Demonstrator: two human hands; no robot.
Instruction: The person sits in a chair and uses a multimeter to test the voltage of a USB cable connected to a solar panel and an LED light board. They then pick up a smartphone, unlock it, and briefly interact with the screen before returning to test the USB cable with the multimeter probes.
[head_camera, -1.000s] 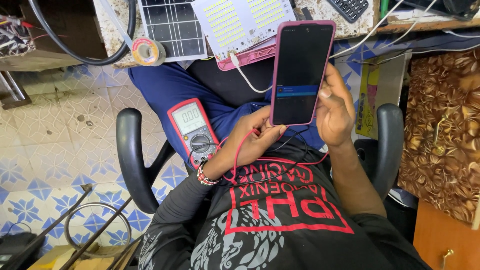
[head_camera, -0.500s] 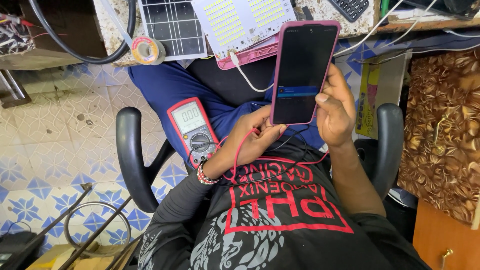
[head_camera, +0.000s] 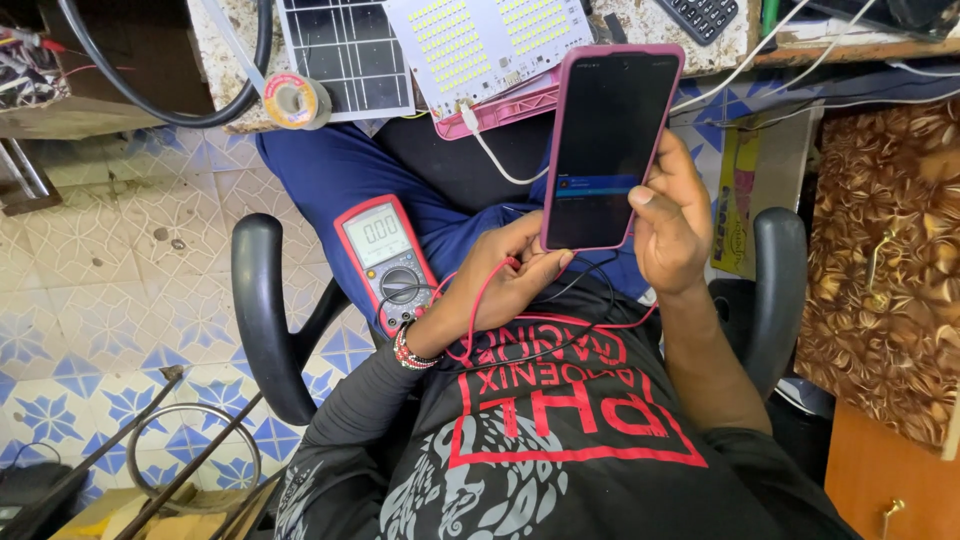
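We see the right hand (head_camera: 672, 225) wrapped around a phone (head_camera: 610, 145) in a pink case, thumb on its edge, held upright above the lap. The left hand (head_camera: 505, 275) touches the lower corner of the phone and is closed on the red test lead (head_camera: 478, 305). A red multimeter (head_camera: 385, 258) lies on the left thigh. An LED panel (head_camera: 480, 45) rests on the worktop (head_camera: 640, 22).

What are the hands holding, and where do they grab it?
The right hand grips the pink-cased phone by its right edge. The left hand props the phone's bottom corner, with red probe wires running under its fingers.
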